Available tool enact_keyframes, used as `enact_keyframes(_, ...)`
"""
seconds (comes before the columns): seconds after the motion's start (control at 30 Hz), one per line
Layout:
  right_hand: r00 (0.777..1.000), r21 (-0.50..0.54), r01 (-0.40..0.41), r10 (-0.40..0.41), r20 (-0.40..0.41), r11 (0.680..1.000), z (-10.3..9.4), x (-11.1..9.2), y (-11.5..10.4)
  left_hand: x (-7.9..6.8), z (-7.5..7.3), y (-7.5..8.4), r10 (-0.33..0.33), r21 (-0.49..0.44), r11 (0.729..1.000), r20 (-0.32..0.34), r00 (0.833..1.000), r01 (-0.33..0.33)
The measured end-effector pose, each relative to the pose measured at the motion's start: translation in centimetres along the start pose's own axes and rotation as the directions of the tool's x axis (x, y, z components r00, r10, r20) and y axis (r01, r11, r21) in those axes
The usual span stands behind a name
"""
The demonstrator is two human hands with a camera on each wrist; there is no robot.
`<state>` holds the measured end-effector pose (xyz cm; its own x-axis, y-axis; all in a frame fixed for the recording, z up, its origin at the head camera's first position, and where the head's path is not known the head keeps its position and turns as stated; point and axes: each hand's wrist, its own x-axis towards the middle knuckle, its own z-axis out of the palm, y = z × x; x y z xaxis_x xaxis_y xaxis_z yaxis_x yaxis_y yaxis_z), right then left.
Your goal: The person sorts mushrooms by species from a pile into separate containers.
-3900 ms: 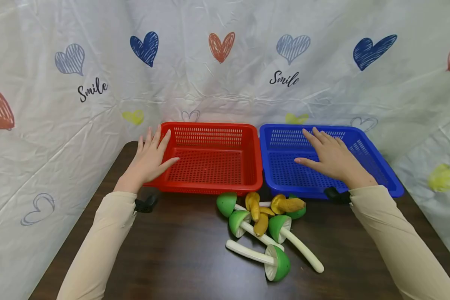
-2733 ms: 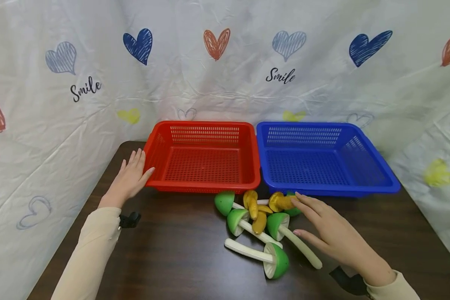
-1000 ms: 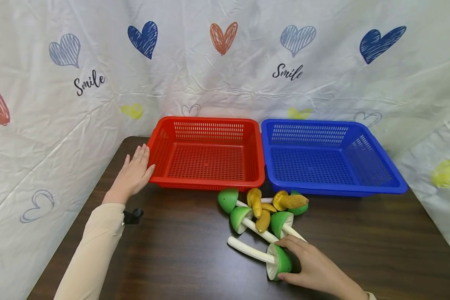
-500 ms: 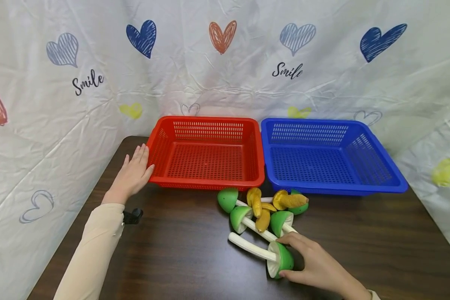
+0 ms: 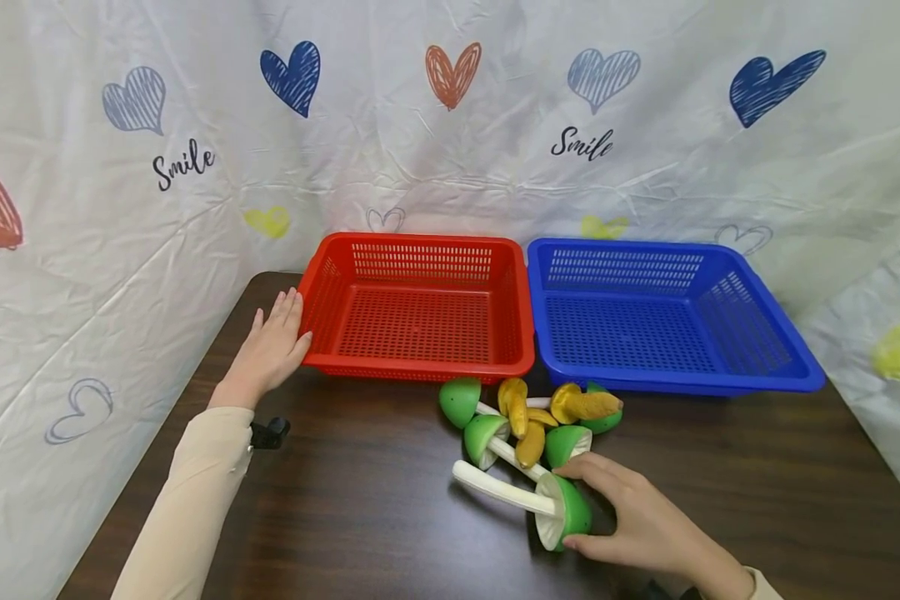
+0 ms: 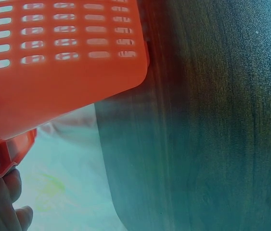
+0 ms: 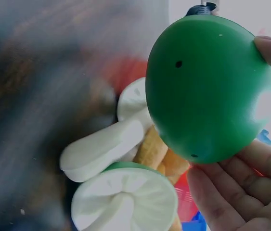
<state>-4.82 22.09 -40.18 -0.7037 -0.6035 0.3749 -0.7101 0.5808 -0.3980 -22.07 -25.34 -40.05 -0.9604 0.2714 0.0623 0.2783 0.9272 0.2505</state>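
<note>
My right hand (image 5: 645,521) grips a toy mushroom by its green cap (image 5: 576,507), thumb on one side and fingers on the other. Its white stem points left, tilted upward at the far end. Up close in the right wrist view, the rounded cap (image 7: 205,91) fills the space between thumb and fingers. My left hand (image 5: 268,346) rests at the left side of the red basket (image 5: 420,367), fingers straight along its rim. In the left wrist view, fingertips (image 6: 11,185) show under the basket's rim. Behind the held mushroom lie several more green-capped mushrooms (image 5: 484,440) and yellow-brown ones (image 5: 587,406).
A blue basket (image 5: 682,382) stands right beside the red one at the back of the dark wooden table (image 5: 330,500). Both baskets hold nothing. A white curtain (image 5: 495,125) printed with hearts hangs behind and around the table.
Both hands began above the baskets. My left went to the red basket's left side; my right came down, took the nearest mushroom by its cap and raised it slightly, stem end tipping up.
</note>
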Motion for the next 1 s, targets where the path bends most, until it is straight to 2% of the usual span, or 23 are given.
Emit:
enact_keyframes(0.3, 0.998, 0.053, 0.066, -0.065, -0.023, 0.996, -0.9, 1.7, 0.4, -0.1, 0.1, 0.0, -0.003, 0.013, 1.000, -0.021, 1.000, 0.004)
enact_keyframes(0.5, 0.994, 0.094, 0.104, -0.101, -0.040, 0.990, -1.5, 3.0, 0.8, -0.1, 0.1, 0.0, -0.011, 0.000, 1.000, -0.005, 1.000, 0.011)
enact_keyframes(0.73, 0.994, 0.033, 0.097, -0.095, -0.048, 0.995, -2.7, 4.7, 1.0, 0.0, 0.2, -0.1, -0.023, -0.006, 1.000, 0.021, 1.000, 0.023)
enact_keyframes(1.0, 0.996, 0.055, 0.080, -0.079, -0.033, 0.995, -4.2, 6.6, 1.2, 0.2, 0.2, -0.2, -0.026, 0.001, 1.000, 0.043, 0.999, 0.026)
